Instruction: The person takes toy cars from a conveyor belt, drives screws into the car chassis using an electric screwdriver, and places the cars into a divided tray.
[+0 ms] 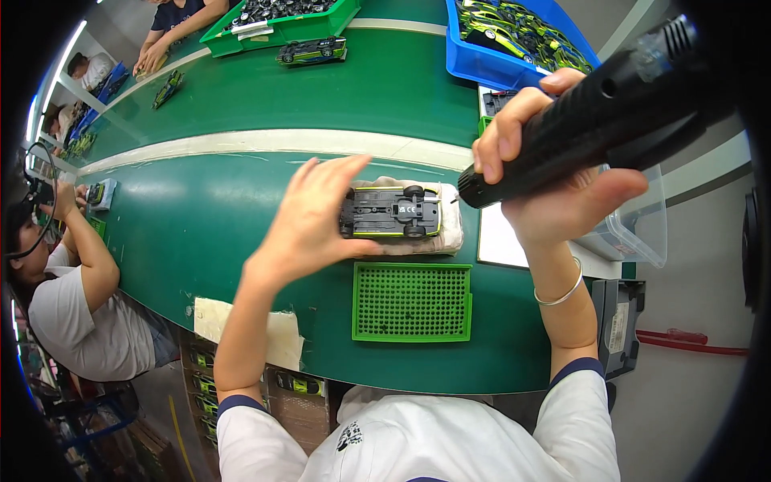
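The toy car point(391, 212) lies belly-up on a pale cloth pad point(450, 233) near the right end of the green counter point(201, 217) — small, rigid plastic, probably light and apt to skid, so it is best gripped across its sides, clear of the wheels. The left hand point(309, 221) steadies its rear end, fingers spread. The right hand point(554, 173) is wrapped around a black electric screwdriver point(594, 124), its tip at the car's front. A green perforated tray point(411, 302) sits toward the counter's near edge.
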